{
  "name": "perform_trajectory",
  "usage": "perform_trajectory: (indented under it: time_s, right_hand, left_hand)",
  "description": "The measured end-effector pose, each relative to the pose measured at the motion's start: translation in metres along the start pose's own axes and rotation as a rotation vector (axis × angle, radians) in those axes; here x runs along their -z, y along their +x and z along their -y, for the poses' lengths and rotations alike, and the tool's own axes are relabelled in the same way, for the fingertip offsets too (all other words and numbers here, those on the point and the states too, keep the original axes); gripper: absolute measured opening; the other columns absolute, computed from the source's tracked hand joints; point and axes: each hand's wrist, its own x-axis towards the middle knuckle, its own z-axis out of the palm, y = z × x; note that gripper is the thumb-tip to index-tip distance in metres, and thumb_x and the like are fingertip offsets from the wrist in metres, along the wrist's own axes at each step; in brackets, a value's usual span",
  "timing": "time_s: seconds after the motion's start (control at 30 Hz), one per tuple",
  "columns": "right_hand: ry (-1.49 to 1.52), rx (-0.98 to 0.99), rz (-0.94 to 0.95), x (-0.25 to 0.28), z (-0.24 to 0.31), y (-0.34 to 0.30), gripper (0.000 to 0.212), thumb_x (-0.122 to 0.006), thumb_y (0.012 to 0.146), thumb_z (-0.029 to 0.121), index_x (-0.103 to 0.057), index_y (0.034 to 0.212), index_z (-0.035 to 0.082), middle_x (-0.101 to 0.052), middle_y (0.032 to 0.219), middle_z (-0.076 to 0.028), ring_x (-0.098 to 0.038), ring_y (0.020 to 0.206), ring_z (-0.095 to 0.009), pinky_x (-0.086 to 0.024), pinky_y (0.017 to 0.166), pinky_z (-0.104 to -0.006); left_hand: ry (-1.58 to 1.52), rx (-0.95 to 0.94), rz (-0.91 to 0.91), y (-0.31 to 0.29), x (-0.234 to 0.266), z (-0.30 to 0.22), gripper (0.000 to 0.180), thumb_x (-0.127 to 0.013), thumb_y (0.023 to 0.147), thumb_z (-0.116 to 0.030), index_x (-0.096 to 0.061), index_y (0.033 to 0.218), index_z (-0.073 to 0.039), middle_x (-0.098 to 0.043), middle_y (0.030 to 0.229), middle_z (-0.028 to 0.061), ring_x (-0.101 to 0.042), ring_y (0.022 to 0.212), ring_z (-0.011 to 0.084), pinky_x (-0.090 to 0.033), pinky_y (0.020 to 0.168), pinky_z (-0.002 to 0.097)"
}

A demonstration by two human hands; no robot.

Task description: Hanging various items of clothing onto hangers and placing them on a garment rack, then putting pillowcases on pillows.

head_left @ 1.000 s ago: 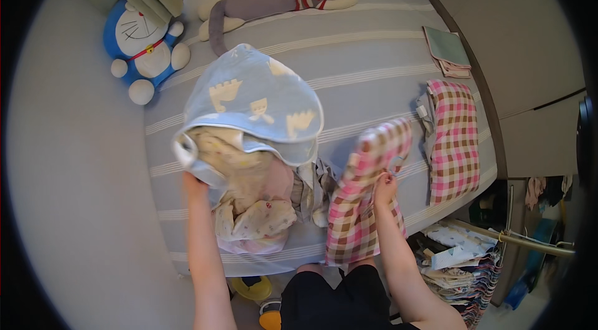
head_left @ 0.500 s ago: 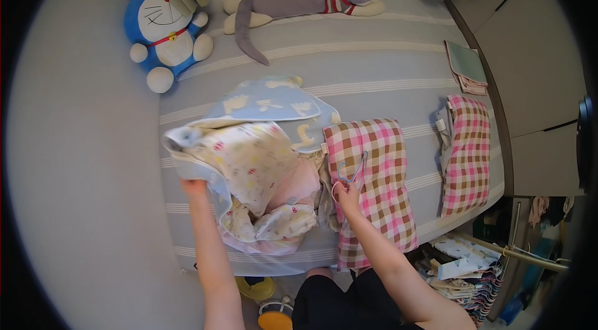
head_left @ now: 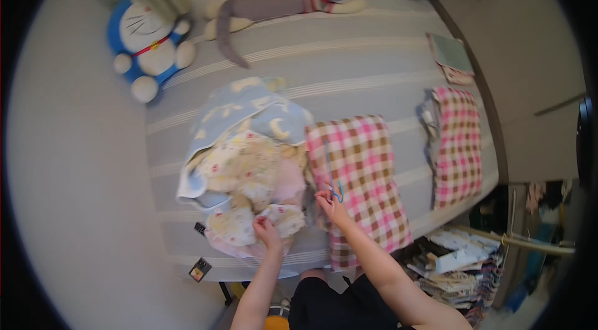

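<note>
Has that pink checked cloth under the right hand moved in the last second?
Yes. The pink checked cloth, held up and bunched a second ago, now lies flat on the striped bed under the right hand, beside the clothes pile.

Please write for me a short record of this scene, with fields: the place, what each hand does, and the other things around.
place: bed with grey striped cover
left hand: on the pile of floral and blue cloths
right hand: rests on the near pink checked cloth, laid flat, beside a thin blue item
other things: second pink checked cloth to the right; blue round plush and grey cat plush at the far side
</note>
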Motion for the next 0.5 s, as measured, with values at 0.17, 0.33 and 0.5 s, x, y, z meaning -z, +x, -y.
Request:
perform_trajectory:
  time_s: [0.17,0.33,0.5]
  right_hand:
    - [-0.097,-0.455,0.085,0.102,-0.004,0.013,0.035,-0.062,0.080,0.007,-0.056,0.114,0.002,-0.061,0.096,-0.007,-0.057,0.080,-0.014,-0.048,0.074,-0.0270]
    - [-0.314,-0.393,-0.270,0.274,-0.083,0.012,0.043,-0.064,0.077,0.019,-0.055,0.115,0.000,-0.059,0.111,-0.017,-0.057,0.104,-0.028,-0.046,0.086,-0.0335]
    - [-0.961,-0.301,-0.666,0.415,-0.062,0.020,0.067,-0.069,0.073,0.024,-0.040,0.131,0.004,-0.039,0.133,-0.023,-0.042,0.120,-0.035,-0.037,0.096,-0.0424]
  left_hand:
    - [0.625,-0.810,0.633,-0.135,-0.086,0.012,0.026,-0.055,0.079,-0.004,-0.050,0.105,-0.004,-0.053,0.105,0.0131,-0.052,0.098,0.0272,-0.043,0.085,0.0360]
    - [1.193,-1.260,1.182,-0.202,-0.193,0.077,0.033,-0.059,0.074,-0.018,-0.061,0.105,-0.008,-0.046,0.129,0.0185,-0.038,0.122,0.0358,-0.031,0.098,0.0521]
    - [1.581,-1.140,0.926,-0.215,-0.247,0.144,0.025,-0.060,0.073,-0.020,-0.063,0.093,-0.007,-0.054,0.111,0.0163,-0.048,0.104,0.0350,-0.039,0.087,0.0472]
